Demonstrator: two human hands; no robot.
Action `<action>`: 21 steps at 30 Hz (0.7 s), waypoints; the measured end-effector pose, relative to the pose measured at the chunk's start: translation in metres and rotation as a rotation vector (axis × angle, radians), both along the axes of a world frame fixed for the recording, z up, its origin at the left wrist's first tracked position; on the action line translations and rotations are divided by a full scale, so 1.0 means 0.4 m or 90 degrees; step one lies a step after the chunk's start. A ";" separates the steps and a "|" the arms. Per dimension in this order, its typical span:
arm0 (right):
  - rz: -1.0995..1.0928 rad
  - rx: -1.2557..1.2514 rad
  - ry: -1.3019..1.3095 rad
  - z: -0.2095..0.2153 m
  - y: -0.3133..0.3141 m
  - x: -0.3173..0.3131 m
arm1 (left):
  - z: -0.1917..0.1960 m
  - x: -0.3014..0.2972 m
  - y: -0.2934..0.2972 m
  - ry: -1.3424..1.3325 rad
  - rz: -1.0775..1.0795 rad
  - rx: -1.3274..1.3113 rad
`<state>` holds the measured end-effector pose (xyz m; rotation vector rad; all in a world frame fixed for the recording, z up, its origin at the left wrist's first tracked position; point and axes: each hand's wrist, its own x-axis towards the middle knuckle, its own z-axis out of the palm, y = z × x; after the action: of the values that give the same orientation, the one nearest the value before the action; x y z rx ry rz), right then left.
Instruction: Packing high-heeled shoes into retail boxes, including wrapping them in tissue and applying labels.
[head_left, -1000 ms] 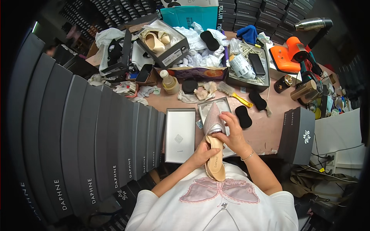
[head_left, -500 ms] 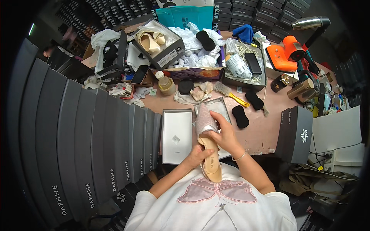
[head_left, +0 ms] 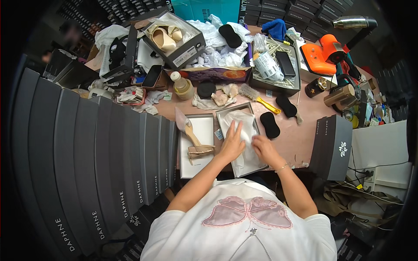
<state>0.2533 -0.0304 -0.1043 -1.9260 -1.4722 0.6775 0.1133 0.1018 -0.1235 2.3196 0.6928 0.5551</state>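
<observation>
A pale pink pointed shoe [head_left: 189, 132] with a beige insole and strap lies across the white inside of a shallow grey box part [head_left: 198, 173]. To its right is a grey shoe box [head_left: 220, 114] lined with white tissue paper [head_left: 244, 117]. Over that paper my left hand [head_left: 233, 145] rests open, its fingers spread and pointing away from me. My right hand [head_left: 266, 152] is closed at the paper's right side, with thumb and fingertips pinching it. Whether anything lies under the paper is hidden.
Tall stacks of grey shoe boxes [head_left: 109, 156] crowd the left. Black oval pads [head_left: 270, 125] and a yellow-handled brush [head_left: 267, 105] lie beyond the box. A bottle [head_left: 183, 89], an open box with beige shoes [head_left: 191, 52] and an orange device [head_left: 318, 58] stand farther back.
The pink shoe has left both hands and now lies on the left box part. My hands have moved onto the tissue paper in the right box.
</observation>
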 end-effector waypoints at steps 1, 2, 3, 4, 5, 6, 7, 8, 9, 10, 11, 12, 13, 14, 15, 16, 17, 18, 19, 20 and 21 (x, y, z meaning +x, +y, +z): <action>0.014 -0.010 0.010 0.012 -0.019 0.004 | -0.029 0.011 -0.016 0.110 -0.091 -0.009; 0.031 -0.020 0.019 0.020 -0.042 0.003 | -0.056 0.006 -0.043 0.218 -0.180 -0.019; 0.052 -0.026 0.027 0.026 -0.043 0.018 | -0.075 0.004 -0.067 0.326 -0.264 -0.026; -0.062 0.014 -0.016 0.007 -0.022 0.033 | -0.092 -0.013 -0.102 0.293 -0.262 -0.038; -0.066 0.018 -0.025 0.008 0.017 0.034 | -0.104 -0.038 -0.135 0.267 -0.264 -0.052; -0.077 0.021 -0.030 0.009 0.068 0.031 | -0.065 -0.052 -0.150 0.315 -0.282 -0.072; -0.083 0.030 -0.038 0.015 0.110 0.022 | -0.066 -0.066 -0.153 0.290 -0.286 -0.070; -0.069 -0.068 -0.096 -0.023 0.133 0.008 | -0.073 -0.077 -0.156 0.266 -0.290 -0.068; -0.063 -0.162 -0.160 -0.089 0.160 0.002 | -0.075 -0.075 -0.150 0.239 -0.299 -0.059; -0.050 -0.257 -0.222 -0.138 0.187 -0.004 | -0.076 -0.063 -0.144 0.250 -0.283 -0.104; -0.036 -0.253 -0.221 -0.156 0.201 0.009 | -0.080 -0.064 -0.137 0.254 -0.288 -0.108; -0.039 -0.216 -0.191 -0.159 0.202 0.021 | -0.085 -0.069 -0.126 0.258 -0.291 -0.112; -0.044 -0.179 -0.161 -0.148 0.205 0.030 | -0.087 -0.073 -0.113 0.261 -0.295 -0.115; -0.053 -0.183 -0.116 -0.093 0.209 0.029 | -0.082 -0.083 -0.109 0.289 -0.263 -0.169; -0.066 -0.056 -0.120 -0.040 0.193 0.029 | -0.084 -0.087 -0.106 0.211 -0.216 -0.220; -0.097 -0.007 -0.084 0.037 0.187 0.029 | -0.087 -0.086 -0.106 0.129 -0.169 -0.271; -0.138 0.037 -0.020 0.091 0.178 0.040 | -0.091 -0.086 -0.105 0.046 -0.124 -0.319; -0.174 0.086 0.040 0.143 0.163 0.057 | -0.023 -0.087 -0.091 -0.091 -0.058 -0.362; -0.208 0.141 0.099 0.177 0.154 0.060 | 0.027 -0.076 -0.092 -0.160 -0.019 -0.476; -0.240 0.178 0.107 0.180 0.148 0.048 | 0.070 -0.059 -0.100 -0.226 0.014 -0.592; -0.268 0.215 0.116 0.177 0.146 0.025 | 0.089 -0.046 -0.109 -0.294 0.051 -0.708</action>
<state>0.2632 0.0280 -0.0334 -1.7751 -0.9554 0.3711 0.0950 0.0583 -0.0879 1.0886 0.6303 0.5194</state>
